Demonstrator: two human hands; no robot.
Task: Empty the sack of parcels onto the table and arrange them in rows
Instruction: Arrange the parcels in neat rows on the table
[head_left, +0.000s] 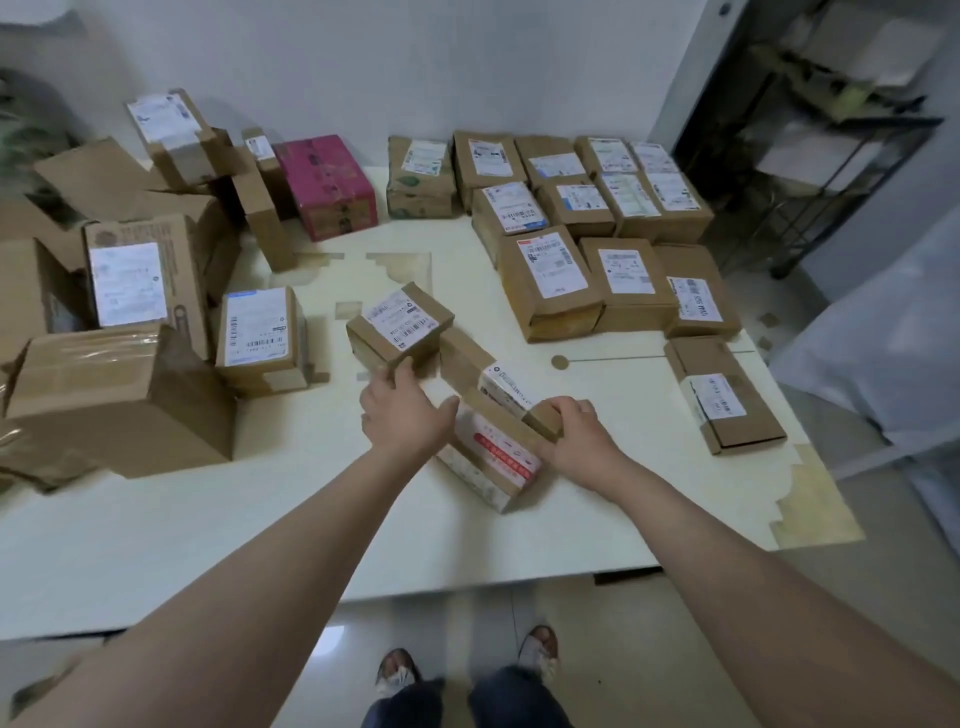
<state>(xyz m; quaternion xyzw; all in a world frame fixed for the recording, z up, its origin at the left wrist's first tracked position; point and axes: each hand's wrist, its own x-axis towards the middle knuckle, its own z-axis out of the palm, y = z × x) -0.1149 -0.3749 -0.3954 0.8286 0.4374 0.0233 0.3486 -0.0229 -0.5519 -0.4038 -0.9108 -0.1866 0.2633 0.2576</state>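
Observation:
My left hand (405, 410) reaches forward, and its fingertips touch the near lower edge of a small labelled brown box (400, 325) at the table's middle. Its thumb is spread to the right, against a brown box with a red-printed label (493, 457). My right hand (576, 431) curls its fingers over the near end of a long narrow brown box (470, 364) that lies aslant on the red-labelled box. Several labelled parcels (550, 270) stand in neat rows at the back right. No sack is plainly visible.
A loose pile of larger cartons (124, 395) fills the left side, with a pink box (327, 184) behind it. A flat parcel (727, 400) lies alone at the right edge. The white table (156, 545) ends just before my feet. A dark shelf rack (831, 156) stands at the back right.

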